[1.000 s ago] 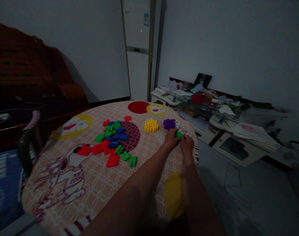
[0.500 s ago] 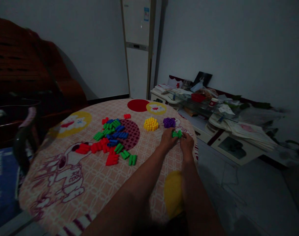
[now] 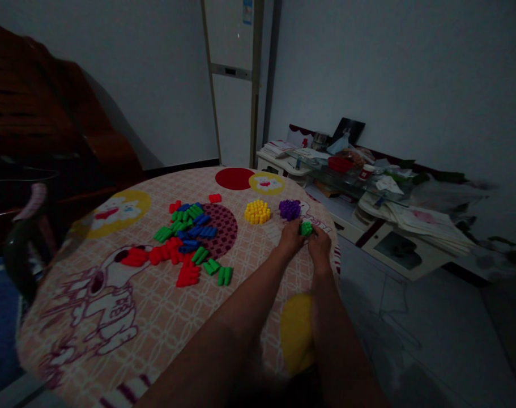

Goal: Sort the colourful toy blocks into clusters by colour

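Observation:
Green building blocks [image 3: 306, 228] are pressed together in one small cluster between my hands at the right side of the table. My left hand [image 3: 290, 236] is closed on the cluster's left side, and my right hand [image 3: 320, 243] pinches its right side. Just beyond my fingers sits a purple block cluster [image 3: 289, 209]. To its left stands a yellow block cluster [image 3: 257, 212]. Loose red blocks [image 3: 188, 274], blue blocks [image 3: 208, 232] and green blocks [image 3: 225, 276] lie scattered farther left.
A patterned cloth covers the round table [image 3: 156, 323]. Right of it, a low cabinet [image 3: 396, 249] carries papers, a paper cup [image 3: 367, 171] and plastic bags. A wooden bench [image 3: 32, 107] stands at the left, with a chair [image 3: 22, 249] near the table's edge.
The green pieces, spread wider between my hands before, now sit together in one compact cluster. My hands have come closer together. The whole view has shifted slightly.

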